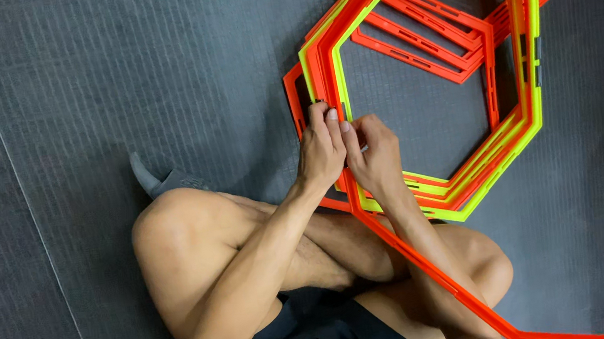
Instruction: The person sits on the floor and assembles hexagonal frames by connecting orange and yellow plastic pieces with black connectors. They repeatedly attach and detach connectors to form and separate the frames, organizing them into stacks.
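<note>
Setting: a person is sitting cross-legged on a dark grey mat (111,78), seen from above by the head camera.
Left hand (321,151): it is closing around the left edge of the yellow hexagon ring (533,53), fingers curled over the rim, thumb side facing the other hand.
Right hand (374,156): it is gripping the same corner just beside the left hand, fingers wrapped on the rim where yellow and orange bars are meeting; which bar it is pinching cannot be told.
Yellow hexagon ring: it is lying on top of the stack, tilted slightly, its near-left corner between the two hands.
Orange hexagon rings (448,41): several are lying stacked under and behind the yellow one, overlapping at different angles.
Orange bar (440,275): it is running from below the hands across the right knee toward the lower edge of the view.
Sock (143,175): a grey foot is showing near the left knee.
</note>
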